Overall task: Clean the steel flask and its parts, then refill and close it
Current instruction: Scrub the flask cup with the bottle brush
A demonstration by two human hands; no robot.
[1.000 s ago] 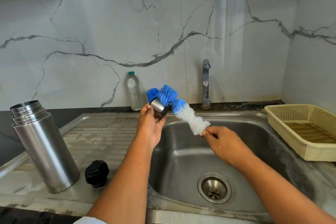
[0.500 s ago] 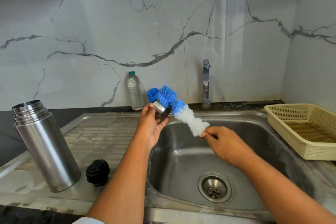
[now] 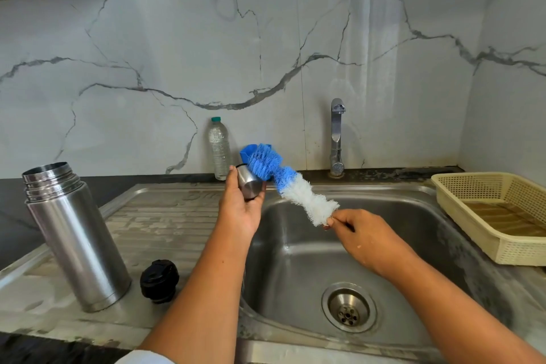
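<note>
The left hand is raised over the left edge of the sink. Its fingers and thumb are curled round a small steel cup, which lies tilted with its closed base toward the camera. The right hand is above the basin and pinches the thin handle of a brush between thumb and fingertips, just beyond the white bristles. The brush slants up and to the left. Its blue bristle end touches the far side of the cup; whether it is inside the cup's mouth cannot be told. The flask stands upright on the drainboard at the left, with its mouth uncovered. A black stopper rests on the drainboard just beside the flask's base. A tap and a plastic bottle stand at the rear wall. A cream basket sits to the right of the sink.
</note>
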